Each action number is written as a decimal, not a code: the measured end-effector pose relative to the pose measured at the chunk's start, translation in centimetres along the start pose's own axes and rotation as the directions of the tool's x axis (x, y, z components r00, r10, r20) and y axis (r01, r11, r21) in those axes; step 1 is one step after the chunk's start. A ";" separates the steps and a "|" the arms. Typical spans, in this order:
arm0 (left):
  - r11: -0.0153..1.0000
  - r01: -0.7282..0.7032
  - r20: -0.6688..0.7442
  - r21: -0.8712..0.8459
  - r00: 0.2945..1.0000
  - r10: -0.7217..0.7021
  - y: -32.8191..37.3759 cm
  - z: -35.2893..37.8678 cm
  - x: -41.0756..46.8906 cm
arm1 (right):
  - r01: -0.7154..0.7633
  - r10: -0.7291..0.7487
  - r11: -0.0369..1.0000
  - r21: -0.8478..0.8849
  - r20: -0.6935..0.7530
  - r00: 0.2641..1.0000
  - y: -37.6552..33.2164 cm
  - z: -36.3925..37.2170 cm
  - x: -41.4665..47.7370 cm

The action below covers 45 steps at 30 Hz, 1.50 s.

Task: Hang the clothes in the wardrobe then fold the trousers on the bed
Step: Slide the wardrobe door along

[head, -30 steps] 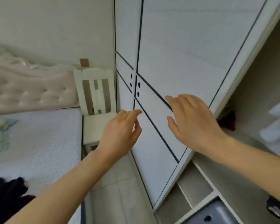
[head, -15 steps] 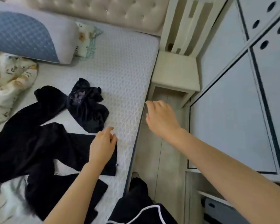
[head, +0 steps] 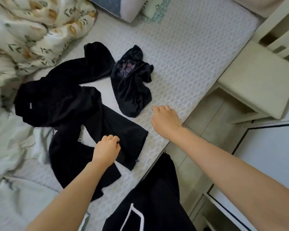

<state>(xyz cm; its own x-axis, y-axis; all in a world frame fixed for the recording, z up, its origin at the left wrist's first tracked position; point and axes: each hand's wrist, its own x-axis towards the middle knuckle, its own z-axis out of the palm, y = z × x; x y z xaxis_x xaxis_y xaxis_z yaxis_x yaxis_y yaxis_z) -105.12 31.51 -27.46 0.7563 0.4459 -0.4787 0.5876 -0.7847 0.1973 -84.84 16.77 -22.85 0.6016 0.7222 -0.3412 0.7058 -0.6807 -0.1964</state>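
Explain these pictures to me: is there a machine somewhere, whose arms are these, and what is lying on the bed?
No machine here: a person wears a wide-angle camera on the head, so you look down along their own arms. The left hand has its fingers curled on the black trousers, apparently pinching the cloth. The right hand hovers loosely curled over the edge of the mattress, holding nothing. Beside the trousers lies a crumpled dark garment with a purple print. A floral quilt is bunched at the far left.
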 end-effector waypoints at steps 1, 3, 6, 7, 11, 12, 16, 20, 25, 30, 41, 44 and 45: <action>1.000 0.018 -0.006 0.000 1.000 -0.018 0.2 0.0 0.9 | 0.022 -0.022 1.000 0.002 0.024 0.999 0.0 0.3 1.1; 0.998 0.062 -0.019 -0.013 0.998 -0.063 0.8 0.0 2.9 | 0.057 -0.057 0.998 0.008 0.079 0.995 0.3 1.0 3.1; 0.991 0.126 -0.019 -0.048 0.992 -0.127 1.6 0.3 6.3 | 0.098 -0.096 0.995 -0.003 0.164 0.982 1.2 2.2 6.0; 0.988 0.140 -0.006 -0.057 0.990 -0.141 1.9 0.7 7.4 | 0.109 -0.106 0.994 -0.005 0.191 0.976 1.6 2.7 7.0; 0.992 0.124 0.026 -0.036 0.992 -0.124 2.3 2.7 12.2 | 0.114 -0.112 0.993 0.011 0.294 0.949 3.2 5.8 11.3; 0.992 0.122 0.025 -0.027 0.992 -0.121 2.2 3.2 13.4 | 0.118 -0.117 0.993 0.016 0.316 0.941 3.4 6.7 12.5; 0.995 0.097 -0.022 -0.026 0.995 -0.098 1.8 5.2 18.0 | 0.170 -0.159 0.985 0.003 0.366 0.917 3.8 10.3 17.2; 0.988 0.154 -0.002 -0.023 0.988 -0.154 1.7 7.3 22.1 | 0.163 -0.153 0.987 0.004 0.380 0.912 3.8 13.9 20.8; 0.975 0.222 0.085 0.029 0.971 -0.223 1.9 10.0 25.1 | 0.207 -0.185 0.978 -0.013 0.395 0.900 3.9 17.2 22.5; 0.937 0.241 -0.033 -0.253 0.966 -0.257 1.2 10.5 26.1 | 0.199 -0.182 0.979 -0.033 0.280 0.943 4.4 18.5 22.6; 0.040 0.287 0.251 -0.957 0.890 -0.382 4.6 3.9 20.4 | 0.172 -0.234 0.959 0.224 0.292 0.927 4.8 16.5 20.1; 0.023 0.225 0.196 -0.974 0.889 -0.414 5.9 1.9 18.5 | 0.133 -0.212 0.923 0.360 0.190 0.959 4.7 14.2 18.1; 0.047 0.212 0.171 -0.976 0.883 -0.438 6.1 1.3 18.0 | 0.091 -0.180 0.900 0.427 0.173 0.968 4.7 13.2 17.4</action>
<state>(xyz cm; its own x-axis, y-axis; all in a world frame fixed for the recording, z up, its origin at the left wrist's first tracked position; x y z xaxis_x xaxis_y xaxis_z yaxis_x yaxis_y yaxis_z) -88.28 34.23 -36.02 0.3609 0.6636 -0.6553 0.4688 0.4783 0.7426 -76.01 24.49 -41.85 0.3908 0.8008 -0.4539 0.5300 -0.5989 -0.6003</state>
